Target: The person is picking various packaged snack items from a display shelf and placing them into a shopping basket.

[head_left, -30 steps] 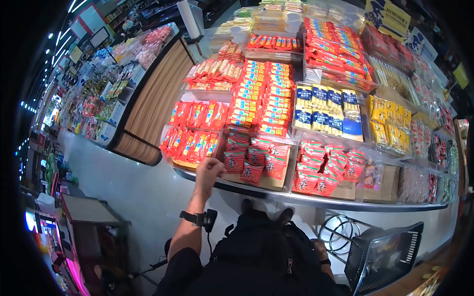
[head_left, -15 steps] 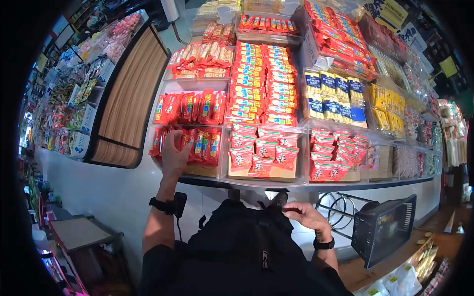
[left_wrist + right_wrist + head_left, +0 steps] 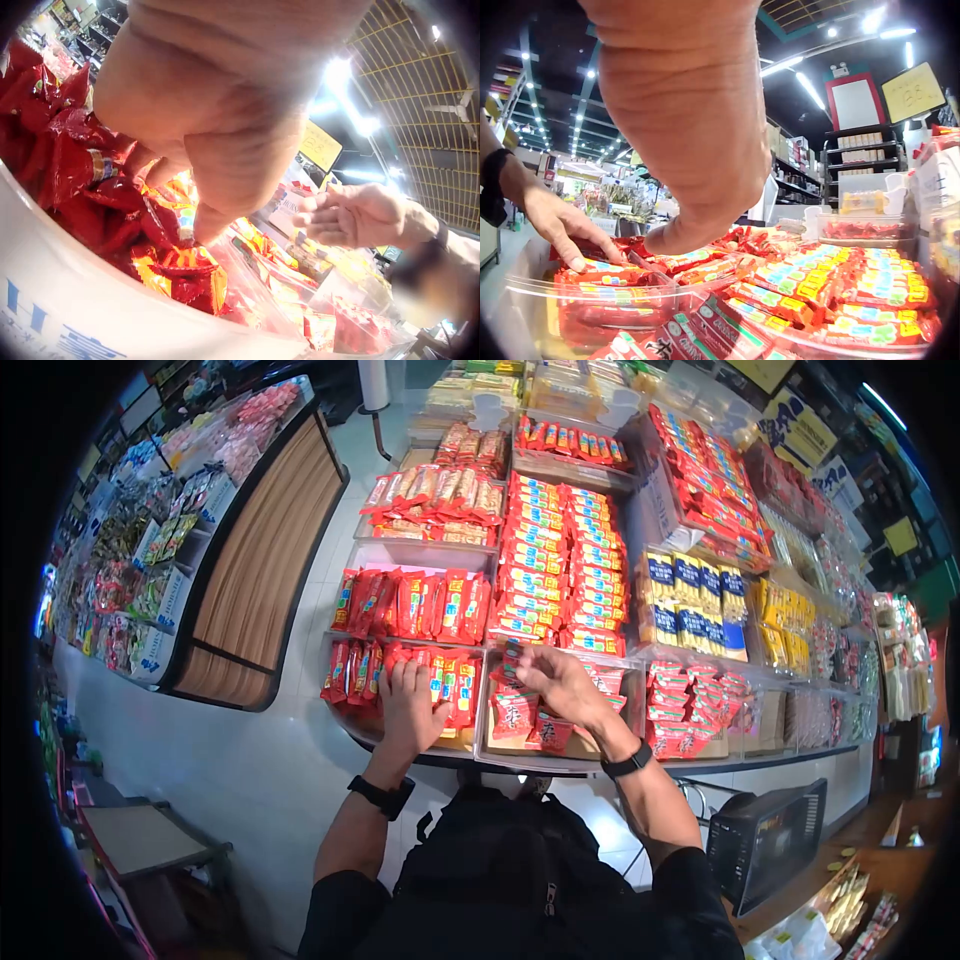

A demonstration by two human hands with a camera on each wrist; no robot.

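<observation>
In the head view my left hand (image 3: 408,708) rests on red wrapped snack packets (image 3: 462,685) in the front left bin. Its fingers lie fairly straight, and in the right wrist view the fingertips (image 3: 576,264) touch the top packets. My right hand (image 3: 562,688) hovers over the neighbouring bin of small red packets (image 3: 513,715) printed with a black character. The left wrist view shows that right hand with loosely extended fingers and a bare palm (image 3: 360,217). Parts of the packets below each hand are hidden.
Clear plastic walls (image 3: 652,289) divide the bins. Behind are rows of red-and-yellow bars (image 3: 535,560), with blue-and-white packets (image 3: 690,600) to the right. A black basket (image 3: 765,845) stands at lower right, and a wood-panelled display (image 3: 260,560) at left.
My left hand has moved from the bin's front edge onto the packets and spread toward their middle. My right hand has risen from beside the body to over the bin of small red packets.
</observation>
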